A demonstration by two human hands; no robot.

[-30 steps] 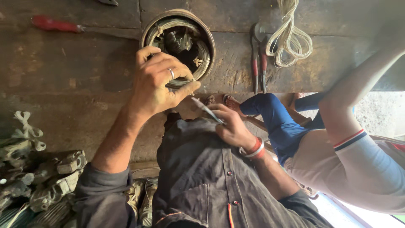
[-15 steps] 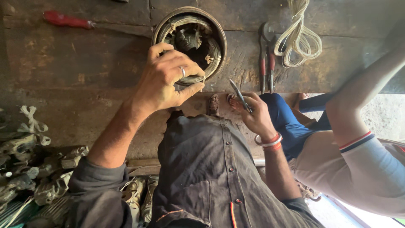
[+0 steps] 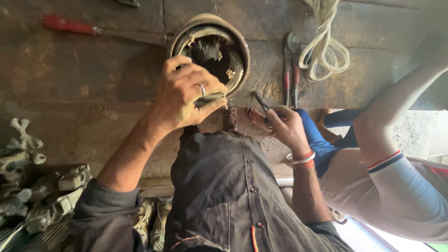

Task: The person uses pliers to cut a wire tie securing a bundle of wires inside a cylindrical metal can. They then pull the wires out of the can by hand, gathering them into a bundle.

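Your left hand (image 3: pixel 186 95) clamps its grip on the round drum (image 3: pixel 210 53), whose open face looks up at you. Your right hand (image 3: pixel 287 126) pinches a slim metal tool (image 3: pixel 261 105), long axis pointing toward 11 o'clock.

I note a dark grey buttoned shirt (image 3: pixel 224 196), sleeves rolled; a silver ring on my left hand (image 3: pixel 186 95); red-and-white bangles at my right hand (image 3: pixel 289 126).
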